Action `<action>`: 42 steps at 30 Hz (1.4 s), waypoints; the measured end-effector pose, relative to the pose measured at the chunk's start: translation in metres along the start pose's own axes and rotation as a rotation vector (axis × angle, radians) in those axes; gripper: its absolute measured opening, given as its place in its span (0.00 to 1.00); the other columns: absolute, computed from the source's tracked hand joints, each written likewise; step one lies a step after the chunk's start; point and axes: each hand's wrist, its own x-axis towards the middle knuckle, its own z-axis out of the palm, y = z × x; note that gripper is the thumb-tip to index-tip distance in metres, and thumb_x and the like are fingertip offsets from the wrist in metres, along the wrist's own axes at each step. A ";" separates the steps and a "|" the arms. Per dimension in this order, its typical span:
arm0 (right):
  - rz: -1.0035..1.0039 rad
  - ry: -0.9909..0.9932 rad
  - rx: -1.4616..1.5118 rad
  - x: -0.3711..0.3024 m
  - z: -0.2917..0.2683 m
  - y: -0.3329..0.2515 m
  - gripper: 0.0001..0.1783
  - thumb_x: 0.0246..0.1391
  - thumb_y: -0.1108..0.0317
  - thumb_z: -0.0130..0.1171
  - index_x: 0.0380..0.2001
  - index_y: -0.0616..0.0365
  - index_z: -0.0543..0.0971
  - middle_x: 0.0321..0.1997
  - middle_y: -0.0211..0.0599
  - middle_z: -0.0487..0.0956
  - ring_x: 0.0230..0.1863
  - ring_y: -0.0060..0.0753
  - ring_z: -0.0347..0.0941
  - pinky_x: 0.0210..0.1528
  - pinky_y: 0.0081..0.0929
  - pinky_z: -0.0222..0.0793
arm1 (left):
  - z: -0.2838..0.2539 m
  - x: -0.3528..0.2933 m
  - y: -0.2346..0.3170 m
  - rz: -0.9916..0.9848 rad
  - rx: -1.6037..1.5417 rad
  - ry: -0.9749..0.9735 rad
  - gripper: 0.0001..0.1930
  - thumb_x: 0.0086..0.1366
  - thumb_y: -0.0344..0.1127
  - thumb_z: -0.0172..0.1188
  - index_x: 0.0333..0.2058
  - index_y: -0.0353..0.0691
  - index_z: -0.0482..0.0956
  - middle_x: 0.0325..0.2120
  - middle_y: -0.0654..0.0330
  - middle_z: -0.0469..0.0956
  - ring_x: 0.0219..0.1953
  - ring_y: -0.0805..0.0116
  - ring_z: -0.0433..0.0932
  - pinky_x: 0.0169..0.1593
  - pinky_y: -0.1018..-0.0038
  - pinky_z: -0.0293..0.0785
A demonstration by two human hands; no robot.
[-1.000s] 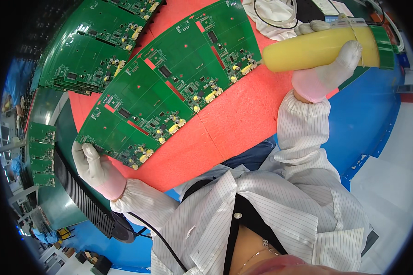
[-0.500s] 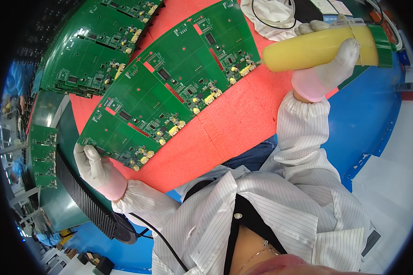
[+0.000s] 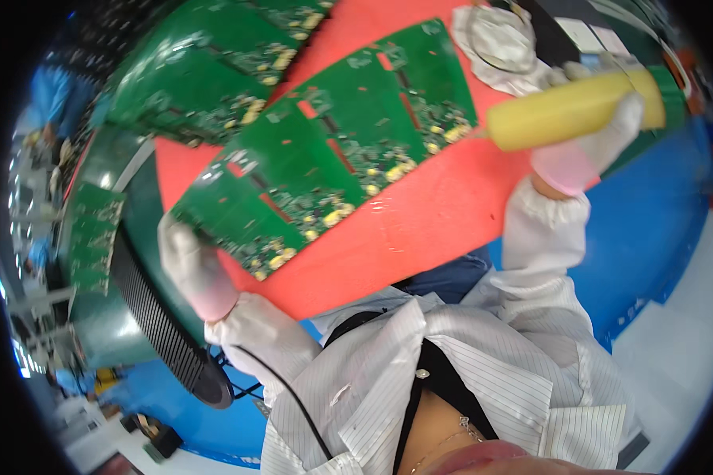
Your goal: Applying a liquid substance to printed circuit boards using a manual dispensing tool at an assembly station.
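A long green circuit board panel [image 3: 285, 154], joined from several boards with yellow-white connectors along the near edge, lies slanted on a red foam mat [image 3: 420, 214]. My left hand [image 3: 188, 257], in a white glove with a pink cuff, is closed at the panel's left end; blur softens its fingers. In my right hand [image 3: 610, 142], gloved alike, is a yellow squeeze bottle [image 3: 558, 111] with a green end. It is held nearly level, its narrow tip pointing left, close to the panel's right corner. Whether the tip touches the board cannot be made out.
More green circuit panels [image 3: 190, 79] are stacked at the far left. A smaller board strip [image 3: 95, 237] lies on the green surface beside a black ribbed strip [image 3: 154, 317]. White cloth [image 3: 495, 47] with a cable loop lies at the back, near papers [image 3: 586, 36].
The whole view has shifted, with most things now further right and blurred. Both hands keep about the same places relative to the panel, and the bottle stays in my right hand.
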 end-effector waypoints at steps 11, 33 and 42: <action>-0.001 -0.025 -0.045 0.035 0.049 -0.027 0.27 0.53 0.51 0.39 0.48 0.60 0.63 0.37 0.45 0.70 0.33 0.39 0.66 0.41 0.34 0.66 | -0.010 0.013 0.051 -0.283 0.062 -0.206 0.18 0.55 0.34 0.57 0.43 0.33 0.67 0.19 0.60 0.72 0.10 0.78 0.65 0.12 0.85 0.57; -0.007 -0.067 -0.146 0.024 0.035 -0.009 0.27 0.55 0.56 0.40 0.52 0.65 0.63 0.30 0.41 0.71 0.28 0.32 0.68 0.33 0.26 0.66 | -0.009 0.225 0.085 1.487 1.583 -0.013 0.08 0.49 0.31 0.54 0.31 0.46 0.69 0.25 0.68 0.74 0.19 0.75 0.71 0.20 0.78 0.68; -0.020 -0.075 -0.183 0.024 0.034 -0.001 0.25 0.55 0.56 0.40 0.48 0.67 0.65 0.31 0.42 0.71 0.28 0.33 0.68 0.33 0.28 0.66 | -0.024 0.214 0.043 1.345 1.624 -0.107 0.14 0.49 0.28 0.52 0.38 0.45 0.70 0.36 0.66 0.75 0.25 0.71 0.75 0.26 0.77 0.72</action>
